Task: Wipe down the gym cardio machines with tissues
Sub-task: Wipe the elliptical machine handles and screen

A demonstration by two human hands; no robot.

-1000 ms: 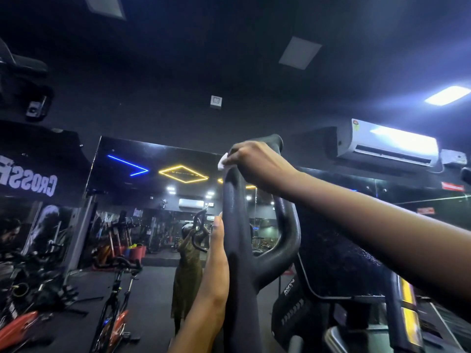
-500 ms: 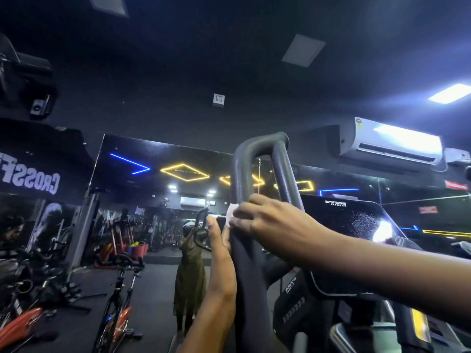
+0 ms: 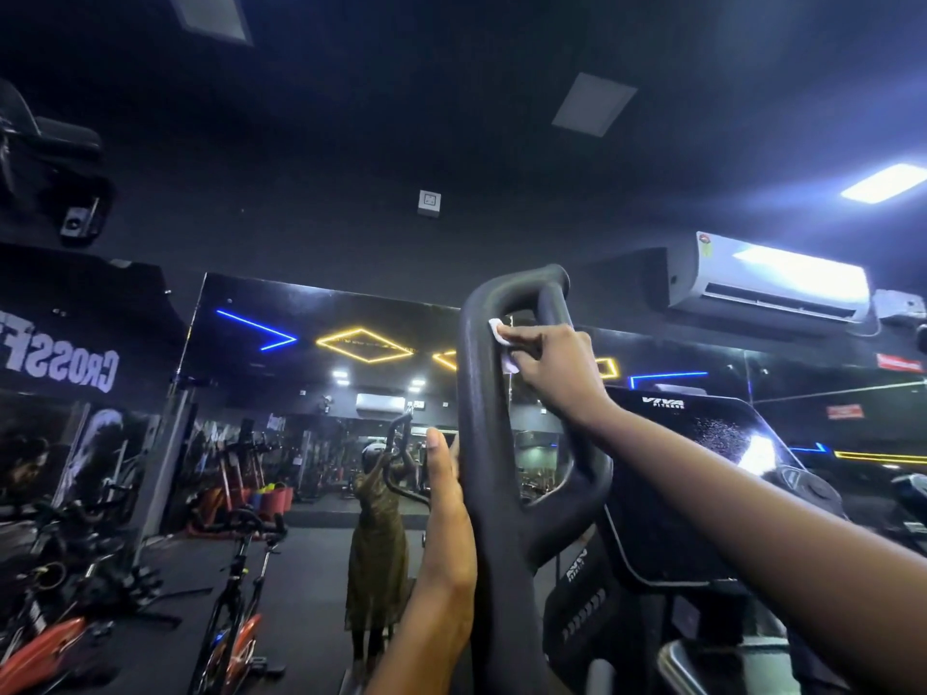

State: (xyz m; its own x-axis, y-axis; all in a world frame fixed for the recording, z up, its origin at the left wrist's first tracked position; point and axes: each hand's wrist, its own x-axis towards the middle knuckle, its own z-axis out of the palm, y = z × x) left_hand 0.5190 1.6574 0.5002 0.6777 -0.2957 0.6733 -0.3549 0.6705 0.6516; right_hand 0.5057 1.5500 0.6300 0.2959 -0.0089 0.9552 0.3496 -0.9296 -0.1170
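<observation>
A tall black looped handle (image 3: 481,443) of a cardio machine rises in the middle of the view. My right hand (image 3: 552,363) holds a small white tissue (image 3: 497,332) and presses it against the inner side of the loop near its top. My left hand (image 3: 444,486) lies flat against the left side of the handle lower down, its thumb pointing up. The machine's dark console screen (image 3: 702,474) sits behind the handle, to the right.
A wall mirror (image 3: 326,393) ahead reflects the gym and a person in a patterned dress. Spin bikes (image 3: 236,604) stand at the lower left. An air conditioner (image 3: 772,278) hangs at the upper right.
My right hand with the tissue went down the handle from its top, then came back up to the inner side of the loop. My left hand stayed on the handle's left side.
</observation>
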